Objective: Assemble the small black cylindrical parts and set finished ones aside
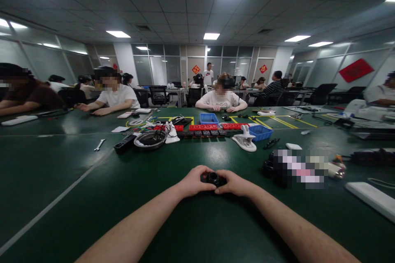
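A small round black part (212, 178) with a ring-shaped opening on top sits between my two hands, low over the green table (148, 213). My left hand (196, 181) curls round its left side, thumb in front and fingers behind. From the right, my right hand (231, 182) wraps round the same part, its thumb close to the left thumb. The fingertips behind the part are partly hidden. Whether the part touches the tabletop cannot be made out.
Ahead lie a black round tray (150, 139), a white stand (172, 133), a white clip base (245, 141) and blue bins (261, 132). A wrench (99, 145) is at left, a white bar (372, 199) at right. A person (221, 96) sits opposite.
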Motion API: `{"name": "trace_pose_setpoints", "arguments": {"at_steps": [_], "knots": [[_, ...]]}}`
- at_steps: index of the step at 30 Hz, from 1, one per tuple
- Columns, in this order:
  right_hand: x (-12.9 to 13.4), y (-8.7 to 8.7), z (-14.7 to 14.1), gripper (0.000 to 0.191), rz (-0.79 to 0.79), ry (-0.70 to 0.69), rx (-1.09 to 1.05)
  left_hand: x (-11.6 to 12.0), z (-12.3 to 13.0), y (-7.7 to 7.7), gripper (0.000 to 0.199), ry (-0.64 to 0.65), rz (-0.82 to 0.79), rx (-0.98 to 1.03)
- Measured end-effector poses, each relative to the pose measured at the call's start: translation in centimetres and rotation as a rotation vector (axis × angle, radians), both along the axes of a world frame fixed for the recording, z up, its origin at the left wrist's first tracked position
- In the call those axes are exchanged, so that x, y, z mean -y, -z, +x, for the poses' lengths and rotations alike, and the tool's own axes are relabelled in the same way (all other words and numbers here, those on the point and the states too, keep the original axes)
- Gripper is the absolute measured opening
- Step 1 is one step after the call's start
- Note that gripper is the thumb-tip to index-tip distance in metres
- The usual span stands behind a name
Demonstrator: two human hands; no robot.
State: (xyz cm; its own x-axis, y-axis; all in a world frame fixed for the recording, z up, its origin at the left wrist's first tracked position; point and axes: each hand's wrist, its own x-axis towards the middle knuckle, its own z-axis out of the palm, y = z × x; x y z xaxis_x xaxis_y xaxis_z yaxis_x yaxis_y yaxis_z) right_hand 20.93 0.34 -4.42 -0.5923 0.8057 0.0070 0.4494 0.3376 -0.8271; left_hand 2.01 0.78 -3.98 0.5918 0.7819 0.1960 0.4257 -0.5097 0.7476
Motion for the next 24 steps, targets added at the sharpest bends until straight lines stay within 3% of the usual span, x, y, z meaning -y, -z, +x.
{"name": "trace_pose_setpoints", "arguments": {"at_steps": [6,11,14,18,24], "knots": [[0.0,0.8,-0.6,0.038,0.165,0.16,0.133,0.5,0.5,-0.3,0.04,-0.082,0.005,-0.008],[0.8,1.2,-2.2,0.04,0.37,0.43,0.41,1.1,1.2,0.0,0.041,-0.291,0.016,-0.04],[1.3,1.0,-2.8,0.038,0.45,0.491,0.512,1.2,1.3,0.0,0.04,-0.342,0.065,-0.047],[1.2,0.5,-2.3,0.047,0.423,0.318,0.338,0.8,0.7,-0.4,0.037,-0.18,0.078,-0.037],[0.5,-0.4,-0.4,0.041,0.084,-0.028,0.01,0.2,0.0,-0.6,0.039,-0.034,0.067,-0.028]]}}
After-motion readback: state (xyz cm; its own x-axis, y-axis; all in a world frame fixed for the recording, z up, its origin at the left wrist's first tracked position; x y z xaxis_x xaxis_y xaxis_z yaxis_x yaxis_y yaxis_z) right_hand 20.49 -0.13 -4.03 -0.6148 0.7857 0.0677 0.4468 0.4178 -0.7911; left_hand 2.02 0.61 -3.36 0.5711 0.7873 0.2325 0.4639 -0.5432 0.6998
